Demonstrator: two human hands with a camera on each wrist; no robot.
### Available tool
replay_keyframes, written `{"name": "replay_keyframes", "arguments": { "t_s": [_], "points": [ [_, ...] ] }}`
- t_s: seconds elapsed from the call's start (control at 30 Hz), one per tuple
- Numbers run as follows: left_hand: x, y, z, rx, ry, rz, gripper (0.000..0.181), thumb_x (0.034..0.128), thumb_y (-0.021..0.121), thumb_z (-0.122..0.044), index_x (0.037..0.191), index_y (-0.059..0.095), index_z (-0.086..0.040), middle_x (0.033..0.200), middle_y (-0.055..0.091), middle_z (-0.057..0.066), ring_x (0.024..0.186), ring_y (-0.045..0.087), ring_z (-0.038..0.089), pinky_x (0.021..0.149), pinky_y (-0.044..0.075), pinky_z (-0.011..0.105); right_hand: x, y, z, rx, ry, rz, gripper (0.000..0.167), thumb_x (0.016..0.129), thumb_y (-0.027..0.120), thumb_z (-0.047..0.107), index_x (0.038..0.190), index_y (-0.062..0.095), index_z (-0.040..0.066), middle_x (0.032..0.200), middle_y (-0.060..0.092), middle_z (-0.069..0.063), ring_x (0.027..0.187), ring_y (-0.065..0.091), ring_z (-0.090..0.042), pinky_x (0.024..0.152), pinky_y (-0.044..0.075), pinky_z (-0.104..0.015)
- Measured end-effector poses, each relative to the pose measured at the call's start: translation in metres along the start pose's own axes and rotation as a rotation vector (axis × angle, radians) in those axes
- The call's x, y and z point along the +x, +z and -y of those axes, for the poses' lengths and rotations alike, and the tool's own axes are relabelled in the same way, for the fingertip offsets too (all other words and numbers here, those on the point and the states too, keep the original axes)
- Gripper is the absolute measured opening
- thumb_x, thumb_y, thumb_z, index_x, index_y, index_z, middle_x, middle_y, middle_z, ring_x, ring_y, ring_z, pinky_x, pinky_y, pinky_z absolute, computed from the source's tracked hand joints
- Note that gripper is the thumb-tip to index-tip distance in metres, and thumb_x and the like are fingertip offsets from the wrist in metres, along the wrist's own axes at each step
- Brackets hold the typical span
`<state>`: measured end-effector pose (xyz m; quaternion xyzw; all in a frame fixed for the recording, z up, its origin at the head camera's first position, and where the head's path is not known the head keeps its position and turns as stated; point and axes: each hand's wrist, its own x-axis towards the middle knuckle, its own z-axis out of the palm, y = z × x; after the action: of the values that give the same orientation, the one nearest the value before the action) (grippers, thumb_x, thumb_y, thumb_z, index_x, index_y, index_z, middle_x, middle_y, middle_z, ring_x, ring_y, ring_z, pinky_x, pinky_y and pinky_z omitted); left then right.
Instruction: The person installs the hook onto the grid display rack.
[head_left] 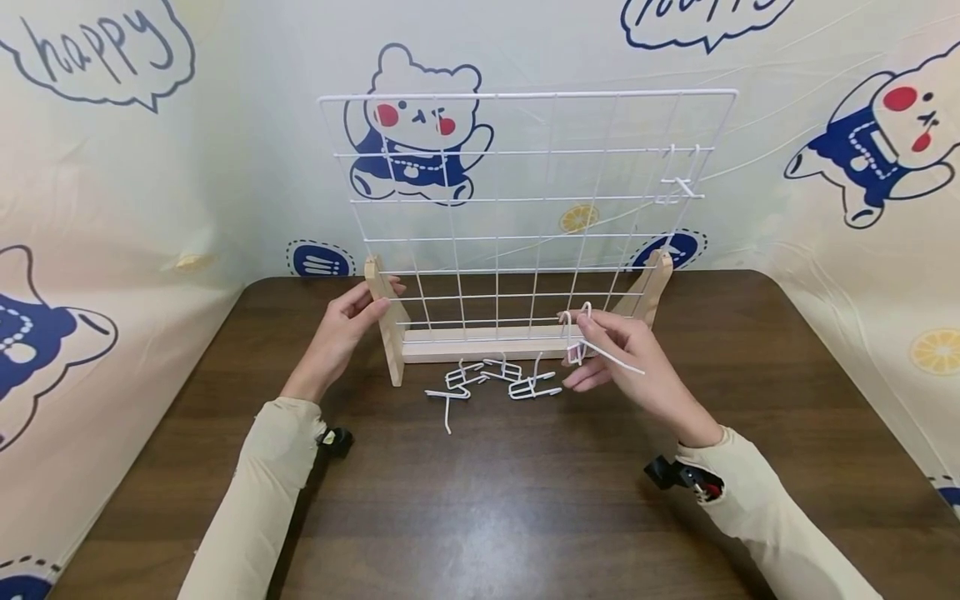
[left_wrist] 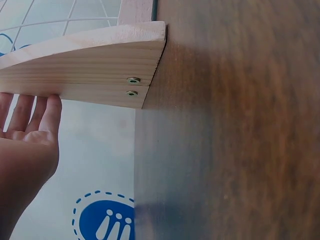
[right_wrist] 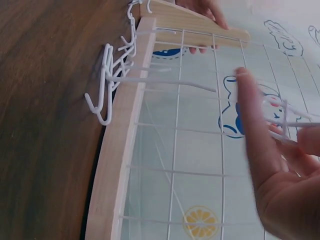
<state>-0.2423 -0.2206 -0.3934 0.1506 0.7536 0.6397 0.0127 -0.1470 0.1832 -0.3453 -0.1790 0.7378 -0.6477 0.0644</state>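
A white wire grid rack (head_left: 491, 238) stands on wooden legs and a wooden base bar. My left hand (head_left: 341, 333) holds its left wooden side panel (head_left: 386, 329), with the thumb in front and fingers reaching behind; in the left wrist view those fingers touch the panel's edge. Between thumb and fingers, my right hand (head_left: 633, 354) pinches a white wire hook (head_left: 611, 358) in front of the grid's lower right. Several more white wire hooks (head_left: 528, 388) lie on the table before the base bar. Another wire hook (head_left: 681, 185) hangs at the grid's upper right.
The brown table (head_left: 480, 492) carries the rack near its back edge. Behind and at both sides hangs a pale printed cloth (head_left: 247, 142) with bears and lettering. The right wooden leg (head_left: 656, 283) stands just beyond my right hand.
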Motion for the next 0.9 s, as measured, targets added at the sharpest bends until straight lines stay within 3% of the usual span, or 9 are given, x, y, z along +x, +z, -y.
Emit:
{"name": "replay_keyframes", "arguments": {
  "t_s": [0.13, 0.23, 0.53, 0.7, 0.9],
  "points": [
    [0.001, 0.002, 0.0, -0.008, 0.007, 0.006, 0.042, 0.1016, 0.058, -0.03, 0.141, 0.055, -0.015, 0.143, 0.053, 0.009, 0.134, 0.044, 0.025, 0.115, 0.027, 0.056, 0.0, -0.001, 0.002, 0.033, -0.052, -0.044, 0.037, 0.108, 0.044, 0.021, 0.129, 0.056, -0.008, 0.093, 0.059, -0.035, 0.075, 0.071, -0.042, 0.068, 0.059, -0.045],
    [0.002, 0.003, 0.0, -0.01, 0.008, 0.008, 0.042, 0.1017, 0.058, -0.03, 0.141, 0.054, -0.015, 0.143, 0.053, 0.009, 0.135, 0.043, 0.025, 0.115, 0.026, 0.056, 0.0, -0.003, 0.004, 0.032, -0.042, -0.055, 0.032, 0.107, 0.047, 0.015, 0.124, 0.057, -0.01, 0.091, 0.06, -0.029, 0.078, 0.072, -0.042, 0.071, 0.059, -0.043],
    [0.001, 0.003, -0.001, -0.007, -0.001, -0.004, 0.039, 0.1019, 0.058, -0.029, 0.139, 0.056, -0.016, 0.143, 0.053, 0.009, 0.134, 0.044, 0.025, 0.115, 0.027, 0.056, -0.004, -0.01, 0.017, 0.09, 0.039, 0.043, 0.03, 0.104, 0.048, 0.003, 0.13, 0.052, -0.01, 0.111, 0.062, -0.03, 0.091, 0.072, -0.038, 0.083, 0.057, -0.042],
    [0.0, 0.002, -0.001, -0.003, -0.004, -0.002, 0.039, 0.1021, 0.057, -0.029, 0.14, 0.055, -0.017, 0.143, 0.053, 0.009, 0.134, 0.044, 0.025, 0.115, 0.028, 0.056, -0.005, -0.014, 0.019, 0.061, 0.056, 0.08, 0.029, 0.101, 0.054, 0.0, 0.126, 0.056, -0.013, 0.113, 0.066, -0.026, 0.098, 0.071, -0.037, 0.088, 0.055, -0.038],
    [0.0, 0.002, 0.0, -0.01, -0.002, 0.001, 0.038, 0.103, 0.056, -0.027, 0.139, 0.056, -0.015, 0.142, 0.054, 0.011, 0.132, 0.046, 0.025, 0.115, 0.028, 0.055, -0.007, -0.01, 0.021, 0.036, -0.003, 0.064, 0.025, 0.097, 0.059, -0.004, 0.119, 0.063, -0.013, 0.106, 0.072, -0.021, 0.094, 0.072, -0.037, 0.083, 0.057, -0.04]
  ]
}}
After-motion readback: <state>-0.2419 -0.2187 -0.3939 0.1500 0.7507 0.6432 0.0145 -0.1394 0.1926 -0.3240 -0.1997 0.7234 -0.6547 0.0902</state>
